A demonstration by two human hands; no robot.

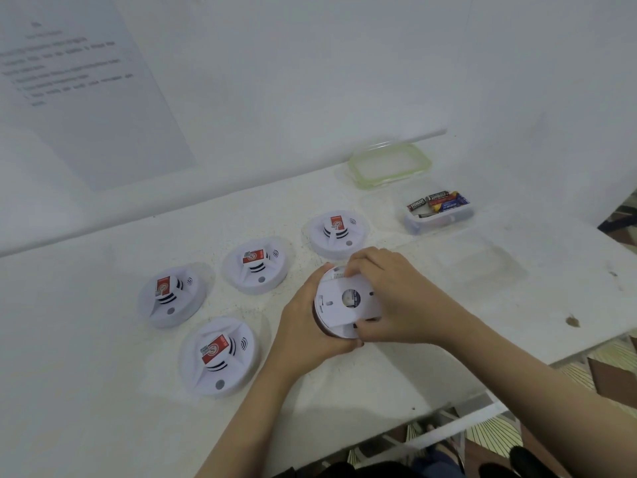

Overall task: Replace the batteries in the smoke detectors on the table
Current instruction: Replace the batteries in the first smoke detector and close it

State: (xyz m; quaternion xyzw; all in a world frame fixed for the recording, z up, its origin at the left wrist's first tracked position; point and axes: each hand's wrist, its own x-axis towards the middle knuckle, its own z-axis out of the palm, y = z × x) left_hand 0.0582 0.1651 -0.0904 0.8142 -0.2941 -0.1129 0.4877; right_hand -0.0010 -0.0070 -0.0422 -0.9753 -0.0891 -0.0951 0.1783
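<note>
White-plastic smoke detector point(339, 313), back plate upward, sat gripped between both hands over the bench point(482, 339): left hand point(306, 326) cupping its left rim, right hand point(400, 298) pinching its far and near edges. Beyond the right hand lay the battery tub point(437, 215); four detectors point(219, 357) crowded the left.

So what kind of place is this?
Probably a small work or practice station: a printed sheet hangs on the wall, and identical smoke detectors lie on a white table, near a clear tub of batteries.
</note>
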